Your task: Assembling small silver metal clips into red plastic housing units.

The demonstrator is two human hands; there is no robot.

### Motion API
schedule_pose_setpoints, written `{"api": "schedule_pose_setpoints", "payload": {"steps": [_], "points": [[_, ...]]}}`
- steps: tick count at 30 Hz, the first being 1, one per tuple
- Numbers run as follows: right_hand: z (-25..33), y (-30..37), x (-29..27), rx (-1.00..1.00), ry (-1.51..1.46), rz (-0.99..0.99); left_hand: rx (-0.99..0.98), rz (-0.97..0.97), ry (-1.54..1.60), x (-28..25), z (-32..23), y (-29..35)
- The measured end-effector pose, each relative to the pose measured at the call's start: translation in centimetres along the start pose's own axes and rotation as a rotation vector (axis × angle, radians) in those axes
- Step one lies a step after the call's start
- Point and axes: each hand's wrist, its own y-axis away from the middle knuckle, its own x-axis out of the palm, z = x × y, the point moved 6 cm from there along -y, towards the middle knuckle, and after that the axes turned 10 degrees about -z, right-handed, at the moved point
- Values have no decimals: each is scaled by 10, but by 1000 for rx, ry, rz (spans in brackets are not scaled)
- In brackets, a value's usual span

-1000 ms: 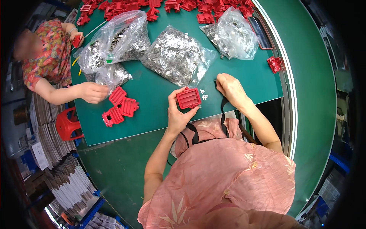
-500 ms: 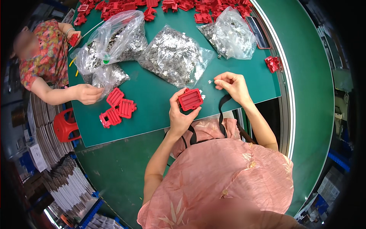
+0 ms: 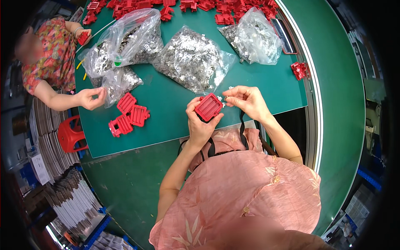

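My left hand [image 3: 199, 127] is wrapped around a red plastic housing [image 3: 209, 107], a rectangular block with long slots facing up. Close to its right edge, my right hand [image 3: 249, 102] is closed in a pinch; whatever sits between thumb and forefinger is too small to make out. A few small silvery metal pieces [image 3: 220, 98] lie on the green table beside the housing and fingertips. Just beyond my hands rests a clear plastic bag [image 3: 191, 58] full of such metal pieces.
Several red housings [image 3: 130, 114] are grouped left of me, with more [image 3: 137, 6] heaped along the far edge. Other filled bags [image 3: 133, 39] [image 3: 254, 39] flank the middle one. A phone [image 3: 284, 36] lies at right. At left, a co-worker [image 3: 50, 58] reaches over the table near a red stool [image 3: 71, 135].
My right hand has moved left, up to the red housing. In my left hand the housing has turned and tilted slightly. The co-worker's near hand has shifted a little.
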Motion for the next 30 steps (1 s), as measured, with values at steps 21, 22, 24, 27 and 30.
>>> {"api": "schedule_pose_setpoints", "payload": {"steps": [21,22,24,27,30], "points": [[33,26,38,-326,232,18,86,-99,-78,-2,3,-3],[36,27,40,-412,295,-27,84,-99,-77,-1,3,-3],[34,27,44,-427,332,-54,132,-115,-113,-1,-1,-3],[25,29,53,-348,345,-109,168,-142,-96,0,-2,-1],[24,31,61,-416,339,-196,207,-155,-119,0,-2,-1]]}}
